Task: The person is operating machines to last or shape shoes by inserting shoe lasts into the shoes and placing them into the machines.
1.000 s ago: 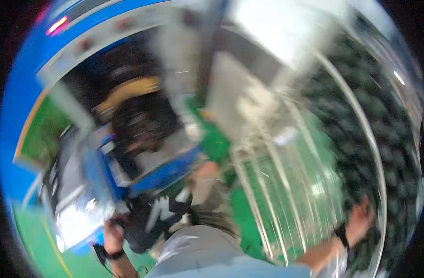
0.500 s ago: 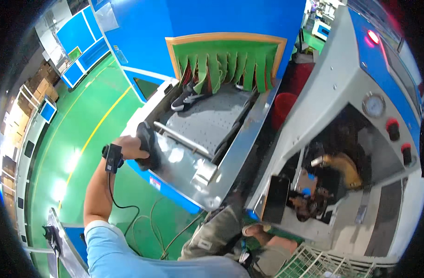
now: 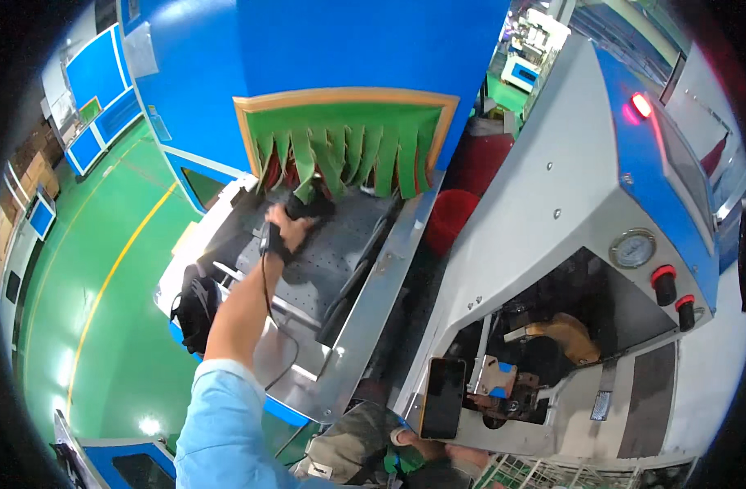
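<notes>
My left hand, with a dark device strapped at its wrist, reaches over the perforated conveyor bed. Its fingers close on a dark shoe lying just in front of the green strip curtain; part of that shoe is hidden by the hand and the strips. Another black shoe rests at the near left corner of the machine's metal table, left of my forearm. My right hand is out of view.
To the right stands a grey and blue machine with a pressure gauge, red-topped knobs and a lit red lamp. A phone lies on its front ledge. A red bin sits between the machines; a wire basket is below.
My left hand has let go of the black shoe at the table corner. It has moved forward and right to the shoe by the curtain. The view has shifted too.
</notes>
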Demonstrator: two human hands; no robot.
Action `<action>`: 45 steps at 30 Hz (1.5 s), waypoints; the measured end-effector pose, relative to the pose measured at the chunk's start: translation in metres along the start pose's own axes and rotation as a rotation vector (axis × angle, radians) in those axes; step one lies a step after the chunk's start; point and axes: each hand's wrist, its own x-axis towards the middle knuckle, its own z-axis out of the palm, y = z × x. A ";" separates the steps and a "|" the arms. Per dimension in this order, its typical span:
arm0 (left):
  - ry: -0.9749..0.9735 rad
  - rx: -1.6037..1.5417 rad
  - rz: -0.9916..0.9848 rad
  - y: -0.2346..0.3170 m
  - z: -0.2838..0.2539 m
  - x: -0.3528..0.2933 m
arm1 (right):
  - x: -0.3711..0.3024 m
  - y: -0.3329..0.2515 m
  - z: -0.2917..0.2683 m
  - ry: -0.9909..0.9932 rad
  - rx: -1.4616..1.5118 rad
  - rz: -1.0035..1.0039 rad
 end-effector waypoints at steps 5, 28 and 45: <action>-0.268 -0.990 -0.232 0.084 -0.117 -0.139 | 0.020 -0.028 0.047 -0.192 0.272 -0.319; -1.354 -1.065 0.531 0.260 -0.219 -0.450 | 0.037 -0.026 -0.050 -0.029 0.855 -0.432; -1.424 -1.332 -0.524 0.283 -0.116 -0.392 | 0.180 -0.133 -0.080 -0.006 -0.412 -0.400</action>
